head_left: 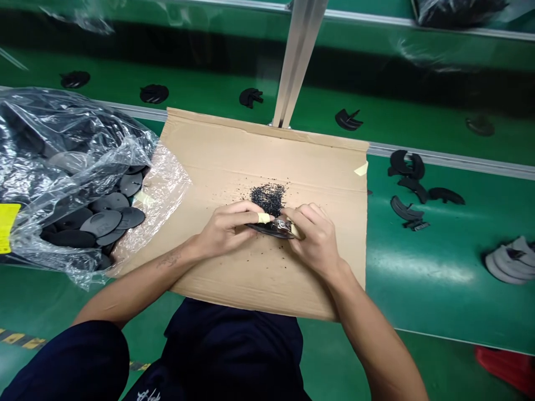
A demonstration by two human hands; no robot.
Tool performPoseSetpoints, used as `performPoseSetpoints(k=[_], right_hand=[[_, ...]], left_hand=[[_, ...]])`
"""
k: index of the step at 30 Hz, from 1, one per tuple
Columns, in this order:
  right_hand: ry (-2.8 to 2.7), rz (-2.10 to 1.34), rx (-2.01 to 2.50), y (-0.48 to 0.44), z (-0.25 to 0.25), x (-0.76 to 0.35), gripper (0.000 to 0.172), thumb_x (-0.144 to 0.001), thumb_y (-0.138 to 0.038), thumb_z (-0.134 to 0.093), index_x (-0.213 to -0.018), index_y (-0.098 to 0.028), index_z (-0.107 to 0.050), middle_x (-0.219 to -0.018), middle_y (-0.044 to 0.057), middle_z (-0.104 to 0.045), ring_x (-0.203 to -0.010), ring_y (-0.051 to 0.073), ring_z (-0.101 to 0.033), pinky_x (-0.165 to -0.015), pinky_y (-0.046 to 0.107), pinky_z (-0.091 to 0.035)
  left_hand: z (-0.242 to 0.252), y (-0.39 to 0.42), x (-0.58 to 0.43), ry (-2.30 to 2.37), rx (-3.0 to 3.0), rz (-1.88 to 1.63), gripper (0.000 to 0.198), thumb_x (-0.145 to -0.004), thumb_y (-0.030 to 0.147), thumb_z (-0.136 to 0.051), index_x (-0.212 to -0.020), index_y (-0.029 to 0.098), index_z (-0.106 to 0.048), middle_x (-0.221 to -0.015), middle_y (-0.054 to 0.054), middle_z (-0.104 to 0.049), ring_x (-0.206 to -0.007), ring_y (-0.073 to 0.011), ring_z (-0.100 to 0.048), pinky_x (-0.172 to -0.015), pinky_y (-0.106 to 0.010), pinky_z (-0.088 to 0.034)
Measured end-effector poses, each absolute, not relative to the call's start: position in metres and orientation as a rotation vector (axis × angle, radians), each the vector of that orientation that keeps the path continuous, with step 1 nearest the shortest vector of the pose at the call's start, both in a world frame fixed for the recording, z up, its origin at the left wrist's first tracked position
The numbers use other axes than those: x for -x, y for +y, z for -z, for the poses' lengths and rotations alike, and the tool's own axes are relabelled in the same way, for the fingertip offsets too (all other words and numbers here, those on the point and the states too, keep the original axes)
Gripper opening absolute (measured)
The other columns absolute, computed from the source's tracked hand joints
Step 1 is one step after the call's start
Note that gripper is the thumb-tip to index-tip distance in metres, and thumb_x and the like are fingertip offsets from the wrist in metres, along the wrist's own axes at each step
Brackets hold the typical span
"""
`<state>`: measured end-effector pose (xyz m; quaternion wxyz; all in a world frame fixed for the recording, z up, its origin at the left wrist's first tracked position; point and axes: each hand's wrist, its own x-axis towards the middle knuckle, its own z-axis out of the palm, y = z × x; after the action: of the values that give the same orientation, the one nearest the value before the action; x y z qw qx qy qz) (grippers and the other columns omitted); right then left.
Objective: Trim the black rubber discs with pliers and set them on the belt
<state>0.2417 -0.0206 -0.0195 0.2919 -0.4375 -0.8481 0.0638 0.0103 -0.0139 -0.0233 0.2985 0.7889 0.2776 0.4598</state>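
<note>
Over the cardboard sheet, my left hand pinches the left edge of a thin black plastic disc; pale yellow tape wraps one of its fingers. My right hand is closed around a small metal tool with a round pivot, which looks like nippers. The tool's head lies against the disc's right part; its handles are mostly hidden in my fingers. Just beyond my hands, a heap of small black trimmings covers the cardboard, with loose bits scattered around it.
On the left, a clear plastic bag spills black discs onto the cardboard's edge. Curved black pieces lie on the green bench to the right, beside grey rounded parts. A metal post rises behind the cardboard; more black pieces sit beyond.
</note>
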Motion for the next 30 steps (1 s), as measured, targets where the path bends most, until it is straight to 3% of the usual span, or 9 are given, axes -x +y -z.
performPoseSetpoints(k=[5,9,15,20,25,27,30], right_hand=[[-2.254,-0.039,1.158,-0.025,0.018,-0.241,0.019,-0.097,-0.014,-0.056,-0.103,-0.021,-0.072,-0.07,0.003,-0.06,-0.071,0.019,-0.05,-0.064,0.034,-0.035],[-2.291,-0.041,1.151,-0.026,0.018,-0.241,0.024,-0.098,-0.012,-0.051,-0.089,-0.021,-0.071,-0.068,0.002,-0.062,-0.066,0.017,-0.051,-0.063,0.033,-0.039],[-2.259,-0.089,1.249,-0.022,0.018,-0.245,0.016,-0.098,-0.017,-0.055,-0.096,-0.02,-0.071,-0.072,0.003,-0.063,-0.067,0.018,-0.053,-0.063,0.032,-0.038],[-2.346,0.016,1.274,-0.019,0.021,-0.244,0.023,-0.093,-0.009,-0.053,-0.104,-0.02,-0.07,-0.077,0.005,-0.063,-0.074,0.021,-0.051,-0.065,0.034,-0.033],[-2.185,-0.189,1.393,-0.014,0.019,-0.247,0.01,-0.094,-0.022,-0.056,-0.099,-0.019,-0.064,-0.088,0.008,-0.066,-0.082,0.024,-0.056,-0.073,0.035,-0.039],[-2.129,-0.247,1.397,-0.014,0.015,-0.248,0.012,-0.094,-0.03,-0.058,-0.101,-0.02,-0.061,-0.091,0.008,-0.065,-0.085,0.025,-0.058,-0.075,0.036,-0.042],[-2.14,-0.241,1.342,-0.014,0.007,-0.25,0.029,-0.09,-0.038,-0.062,-0.112,-0.02,-0.058,-0.097,0.009,-0.065,-0.089,0.028,-0.059,-0.077,0.039,-0.045]], left_hand=[[0.025,-0.015,-0.009,0.693,-2.127,-1.237,0.027,-0.094,0.01,-0.066,-0.118,0.02,-0.072,-0.103,-0.009,-0.073,-0.093,-0.0145,-0.071,-0.075,-0.025,-0.058],[0.022,-0.016,-0.008,0.692,-2.157,-1.222,0.028,-0.095,0.01,-0.066,-0.12,0.022,-0.071,-0.102,-0.008,-0.073,-0.091,-0.0146,-0.071,-0.074,-0.026,-0.058],[0.019,-0.016,-0.012,0.676,-2.236,-1.227,0.032,-0.092,0.007,-0.063,-0.121,0.02,-0.068,-0.101,-0.007,-0.07,-0.09,-0.0149,-0.068,-0.073,-0.026,-0.057],[0.021,-0.016,-0.012,0.753,-2.304,-1.132,0.031,-0.092,0.007,-0.059,-0.121,0.019,-0.067,-0.099,-0.007,-0.068,-0.089,-0.0157,-0.065,-0.073,-0.027,-0.055],[0.027,-0.007,-0.005,1.01,-1.873,-1.128,0.018,-0.097,0.027,-0.064,-0.109,0.015,-0.069,-0.101,-0.008,-0.071,-0.095,-0.0183,-0.067,-0.085,-0.031,-0.056],[0.031,-0.001,-0.005,1.062,-1.572,-1.161,0.025,-0.095,0.037,-0.066,-0.105,0.014,-0.069,-0.101,-0.007,-0.073,-0.097,-0.0196,-0.069,-0.088,-0.031,-0.056],[0.032,0.009,-0.007,1.059,-1.176,-1.258,0.044,-0.088,0.053,-0.071,-0.107,0.014,-0.069,-0.102,-0.009,-0.075,-0.101,-0.0232,-0.07,-0.09,-0.034,-0.057]])
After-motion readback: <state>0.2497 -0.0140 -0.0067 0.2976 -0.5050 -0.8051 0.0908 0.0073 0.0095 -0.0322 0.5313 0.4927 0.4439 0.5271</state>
